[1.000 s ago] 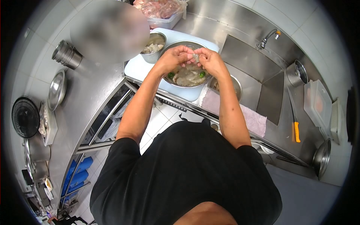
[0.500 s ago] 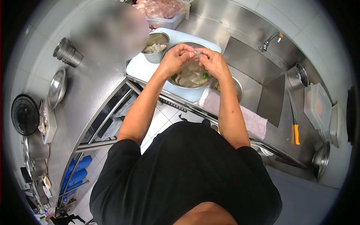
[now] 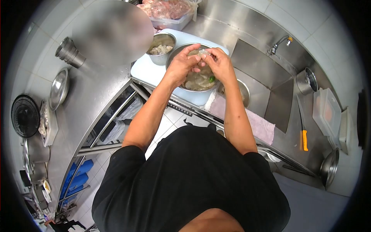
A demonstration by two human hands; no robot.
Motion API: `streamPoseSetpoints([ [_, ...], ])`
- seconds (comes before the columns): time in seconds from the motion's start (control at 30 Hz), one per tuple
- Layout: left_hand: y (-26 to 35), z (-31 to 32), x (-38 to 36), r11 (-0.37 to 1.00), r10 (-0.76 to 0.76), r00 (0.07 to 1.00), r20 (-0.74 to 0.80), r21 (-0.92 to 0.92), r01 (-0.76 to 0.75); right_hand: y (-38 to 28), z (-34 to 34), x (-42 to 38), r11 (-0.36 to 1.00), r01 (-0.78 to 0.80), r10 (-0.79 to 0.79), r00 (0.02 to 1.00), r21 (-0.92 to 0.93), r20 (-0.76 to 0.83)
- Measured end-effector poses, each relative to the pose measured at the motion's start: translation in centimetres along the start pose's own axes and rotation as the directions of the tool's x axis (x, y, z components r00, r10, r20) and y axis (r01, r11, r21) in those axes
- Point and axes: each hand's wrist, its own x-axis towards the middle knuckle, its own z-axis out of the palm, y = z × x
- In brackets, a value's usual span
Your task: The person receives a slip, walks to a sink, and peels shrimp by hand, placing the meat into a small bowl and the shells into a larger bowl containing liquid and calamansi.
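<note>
Above a steel bowl (image 3: pixel 193 90) of cloudy water, both hands meet around a small pale, greyish shrimp (image 3: pixel 203 52). My right hand (image 3: pixel 220 65) pinches it between thumb and fingers. The thumb of my left hand (image 3: pixel 181 65) presses against its near side, with the index finger raised and the other fingers curled below. More peeled-looking shrimp (image 3: pixel 199 82) lie in the water, beside a small round green thing (image 3: pixel 211 78). To the left, a smaller steel pot (image 3: pixel 159 58) holds pale shrimp pieces (image 3: pixel 160 49). My hands hide the bowl's middle.
Under both containers lies a light blue board (image 3: pixel 145 71). On the right are a steel sink (image 3: pixel 251 54), another bowl (image 3: pixel 244 92), a pink cloth (image 3: pixel 257 125) and a yellow-handled knife (image 3: pixel 305 140). Bagged meat (image 3: pixel 166 9) stands behind; a blurred patch covers the upper left.
My left hand has loosened, its index finger lifting and the lower fingers parting from the shrimp. It now covers a second green thing seen earlier in the bowl. My right hand stays nearly in place.
</note>
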Motion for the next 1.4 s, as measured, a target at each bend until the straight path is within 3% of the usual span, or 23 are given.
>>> streamPoseSetpoints([
  [0.1, 0.6, 0.1, 0.2, 0.863, 0.061, 0.998, -0.007, 0.503, -0.049, -0.2, -0.3, 0.2, 0.993, -0.001, 0.006, 0.999, -0.118, 0.041],
  [0.2, 0.6, 0.2, 0.7, 0.792, 0.101, 0.994, -0.044, 0.608, -0.053, -0.1, -0.5, 0.2, 0.968, 0.05, -0.034, 0.997, -0.245, 0.068],
  [0.3, 2.4, 0.8, 0.1, 0.447, 0.138, 0.99, -0.011, 0.893, -0.053, 0.2, -0.6, 0.0, 0.948, 0.07, -0.053, 0.997, -0.31, 0.061],
  [0.37, 1.9, 0.6, 0.2, 0.298, 0.303, 0.953, -0.02, 0.952, -0.075, 1.1, -0.2, -0.2, 0.954, 0.078, -0.078, 0.997, -0.289, 0.013],
  [0.4, 1.7, 0.5, 0.3, 0.218, 0.384, 0.923, -0.014, 0.973, -0.076, 1.2, -0.5, -0.2, 0.971, -0.007, 0.01, 1.0, -0.24, 0.011],
  [0.47, 1.7, 0.1, 0.5, 0.364, 0.312, 0.945, -0.094, 0.931, -0.028, 1.5, -1.2, -0.1, 0.973, -0.181, 0.185, 0.983, -0.14, 0.018],
  [0.57, 0.9, -0.1, 0.7, 0.508, 0.242, 0.962, -0.123, 0.861, -0.018, 0.9, -1.3, -0.4, 0.924, -0.34, 0.32, 0.938, 0.174, 0.134],
  [0.7, -1.9, -1.9, 2.6, 0.667, 0.256, 0.964, -0.073, 0.736, -0.121, 0.3, -0.8, -0.6, 0.98, -0.201, 0.198, 0.964, 0.001, 0.176],
  [0.8, -2.7, -1.9, 2.9, 0.89, 0.121, 0.989, -0.086, 0.451, -0.07, -0.1, -0.5, -0.4, 0.99, -0.134, 0.139, 0.969, -0.04, 0.205],
  [0.87, -0.7, -0.3, 1.7, 0.965, -0.023, 0.994, -0.111, 0.257, 0.051, 0.4, -0.2, -0.2, 0.994, -0.094, 0.102, 0.968, -0.048, 0.231],
  [0.97, 0.5, 0.0, 1.2, 0.989, -0.141, 0.988, -0.062, 0.026, 0.143, 0.5, -0.1, -0.7, 0.992, -0.107, 0.092, 0.973, 0.062, 0.213],
  [1.1, 0.7, 0.1, 1.2, 0.974, -0.186, 0.982, -0.044, -0.139, 0.178, 0.0, -0.6, -0.8, 0.997, -0.081, 0.076, 0.972, 0.015, 0.223],
  [1.17, 0.2, -0.8, 2.0, 0.988, -0.152, 0.983, -0.107, -0.038, 0.149, -0.1, -0.8, -1.0, 0.992, -0.121, 0.122, 0.957, -0.022, 0.262],
  [1.27, 0.3, -1.9, 2.3, 0.968, -0.082, 0.987, -0.139, 0.223, 0.112, -0.5, -1.2, -0.7, 0.893, -0.448, 0.426, 0.874, 0.049, 0.233],
  [1.3, 0.5, -1.9, 2.2, 0.94, -0.06, 0.989, -0.135, 0.325, 0.102, -0.5, -1.2, -0.7, 0.899, -0.426, 0.401, 0.894, 0.102, 0.201],
  [1.4, 0.5, -1.4, 1.8, 0.918, -0.056, 0.99, -0.129, 0.382, 0.101, -0.3, -1.4, -0.4, 0.909, -0.372, 0.353, 0.927, 0.19, 0.127],
])
